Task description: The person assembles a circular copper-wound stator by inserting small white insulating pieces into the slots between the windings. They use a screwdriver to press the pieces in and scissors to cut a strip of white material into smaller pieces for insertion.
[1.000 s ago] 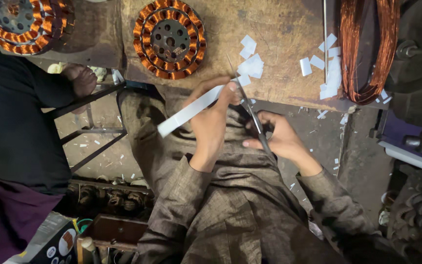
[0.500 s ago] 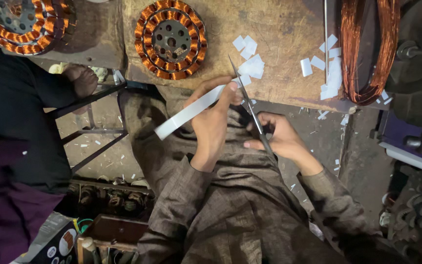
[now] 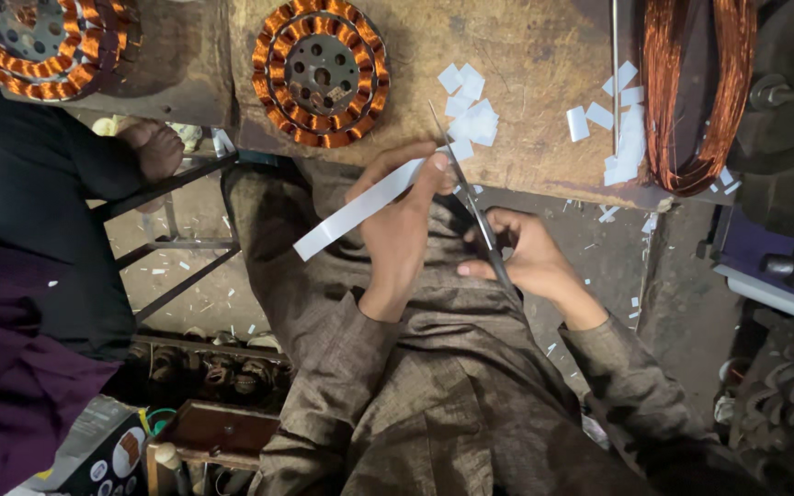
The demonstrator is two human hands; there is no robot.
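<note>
Worktop — worn brown wood, runs across the top of the view, its near edge just above your hands. Another person in dark clothes stands at your left side, one of their hands resting at the worktop edge; keep it apart from yours. On the worktop: two round motor stators wound with copper, one straight ahead of your left hand, one far left and cut by the frame. One loose copper wire coil hangs at the right, a thin metal rod beside it.

Your left hand is closed on one long white paper strip. The strip's long axis runs diagonally, low left to high right, its upper end pinched at your fingertips right by the blades. Your right hand is wrapped around one pair of scissors, blades pointing up and left toward the worktop edge, crossing the strip's upper end. So the strip lies left of the scissor grip, and the cut point sits between both hands, closer to the left fingertips.

Small cut white paper pieces — one cluster just above the blades, roughly ten, and another by the rod, about as many; exact count unclear, some overlap. More scraps on the floor.
</note>
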